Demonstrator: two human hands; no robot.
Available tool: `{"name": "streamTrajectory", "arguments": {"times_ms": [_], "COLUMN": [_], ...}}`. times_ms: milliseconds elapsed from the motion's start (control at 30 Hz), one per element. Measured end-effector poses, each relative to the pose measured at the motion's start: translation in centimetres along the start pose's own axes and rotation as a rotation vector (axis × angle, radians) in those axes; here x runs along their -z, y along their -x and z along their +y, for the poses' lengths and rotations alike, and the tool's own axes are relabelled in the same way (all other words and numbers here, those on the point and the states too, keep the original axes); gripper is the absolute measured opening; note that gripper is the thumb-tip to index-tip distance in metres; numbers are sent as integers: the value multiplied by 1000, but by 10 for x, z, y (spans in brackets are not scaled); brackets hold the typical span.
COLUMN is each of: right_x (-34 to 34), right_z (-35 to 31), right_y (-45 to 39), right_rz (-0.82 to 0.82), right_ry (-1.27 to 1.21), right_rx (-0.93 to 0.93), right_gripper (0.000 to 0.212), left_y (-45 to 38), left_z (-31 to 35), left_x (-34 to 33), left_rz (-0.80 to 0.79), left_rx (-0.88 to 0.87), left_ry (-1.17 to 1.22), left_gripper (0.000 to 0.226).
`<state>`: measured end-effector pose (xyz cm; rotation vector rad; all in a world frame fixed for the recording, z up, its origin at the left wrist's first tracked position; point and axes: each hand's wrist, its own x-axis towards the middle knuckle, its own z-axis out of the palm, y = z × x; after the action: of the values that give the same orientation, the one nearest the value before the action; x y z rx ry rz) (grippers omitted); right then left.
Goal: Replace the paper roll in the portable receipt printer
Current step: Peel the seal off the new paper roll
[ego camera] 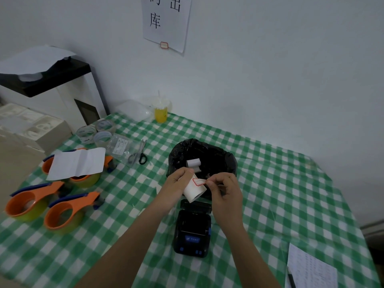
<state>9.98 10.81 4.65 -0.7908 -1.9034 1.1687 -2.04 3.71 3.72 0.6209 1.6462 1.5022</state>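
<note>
My left hand grips a white paper roll above the table. A red-bordered sticker sits on the roll, and my right hand pinches its right end. Below the hands the black portable receipt printer lies on the green checked tablecloth, its lid at the far end partly hidden by the roll. Behind the hands stands a small bin lined with a black bag; another white paper roll lies inside it.
Three orange tape dispensers and a white sheet lie at the left. Clear tape rolls, scissors and a yellow cup sit further back. A printed sheet with a pen is at the near right.
</note>
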Motion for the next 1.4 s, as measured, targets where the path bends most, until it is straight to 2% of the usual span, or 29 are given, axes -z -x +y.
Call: {"name": "streamTrajectory", "arguments": {"times_ms": [667,833,967,1233,1400], "right_x": [1,15,12,-13,-20], "right_z": [18,24,49,88,93], "right_y": [-7,-25,-57,-114,-136], "right_rz": [75,187,34,-286,-420], "right_ry": [-40,-102,105,594,745], "right_rx": [-27,-194,-333,-266,-270], "right_gripper": [33,22,16,9,12], "left_y": [-21,-28,-34,-47,-52], "left_z": [-12,-22,-27,-27,-35], "left_x": [-3,8,10,9,17], "left_rz": [60,143,156,96,117], "left_rx": [57,142,140,135,124], "left_ry": [54,122,94,61,39], "left_gripper": [24,19,21,23,28]}}
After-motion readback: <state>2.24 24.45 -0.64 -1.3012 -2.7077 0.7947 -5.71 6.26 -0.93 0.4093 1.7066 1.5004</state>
